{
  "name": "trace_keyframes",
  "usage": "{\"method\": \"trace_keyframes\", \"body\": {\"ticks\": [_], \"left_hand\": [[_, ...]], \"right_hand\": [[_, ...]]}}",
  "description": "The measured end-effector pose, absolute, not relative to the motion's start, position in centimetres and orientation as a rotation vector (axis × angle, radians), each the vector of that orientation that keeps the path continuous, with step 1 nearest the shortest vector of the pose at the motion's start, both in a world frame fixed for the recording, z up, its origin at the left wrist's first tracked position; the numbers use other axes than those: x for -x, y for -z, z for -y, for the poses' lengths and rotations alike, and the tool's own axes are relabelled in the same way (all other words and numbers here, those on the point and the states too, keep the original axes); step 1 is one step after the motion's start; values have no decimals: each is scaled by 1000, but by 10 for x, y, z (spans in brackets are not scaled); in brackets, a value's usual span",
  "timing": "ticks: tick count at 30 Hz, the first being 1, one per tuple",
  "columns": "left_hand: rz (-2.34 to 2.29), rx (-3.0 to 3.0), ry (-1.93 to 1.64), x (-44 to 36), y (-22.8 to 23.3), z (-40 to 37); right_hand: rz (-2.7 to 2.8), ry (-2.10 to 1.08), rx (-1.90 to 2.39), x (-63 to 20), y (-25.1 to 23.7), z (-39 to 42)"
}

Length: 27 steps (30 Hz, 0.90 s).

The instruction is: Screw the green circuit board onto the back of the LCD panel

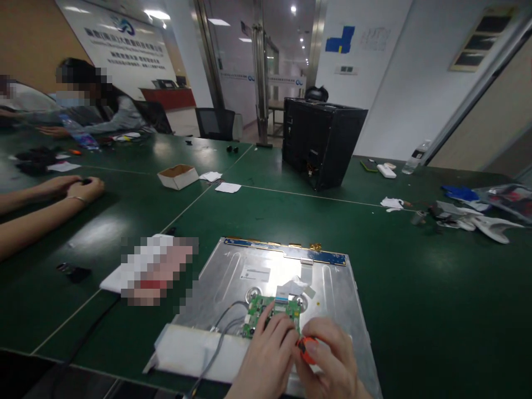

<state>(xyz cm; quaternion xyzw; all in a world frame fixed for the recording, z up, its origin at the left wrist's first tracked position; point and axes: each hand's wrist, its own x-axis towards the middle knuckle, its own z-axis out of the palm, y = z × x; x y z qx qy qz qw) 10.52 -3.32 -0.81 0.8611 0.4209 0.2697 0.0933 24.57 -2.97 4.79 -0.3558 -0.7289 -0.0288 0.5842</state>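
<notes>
Head view: orange-handled tool (pixel 308 349) between both hands, long axis hidden.

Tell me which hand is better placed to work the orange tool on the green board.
Right, probably. The right hand already grips the orange tool beside the green board, while the left hand rests its fingers on the board, steadying it.

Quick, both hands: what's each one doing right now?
Left hand: fingers curled, resting on the small green circuit board.
Right hand: closed on a small orange-handled tool.
</notes>
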Motion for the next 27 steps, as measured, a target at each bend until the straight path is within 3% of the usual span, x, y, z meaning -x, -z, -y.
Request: {"method": "trace_keyframes", "body": {"ticks": [8,27], "left_hand": [[-1294,-2565,-715,-106,2,34],[-1257,-2651,-905,-108,9,29]], "right_hand": [[1765,-77,749,-264,-61,32],[1735,-237,1249,-255,-70,48]]}}
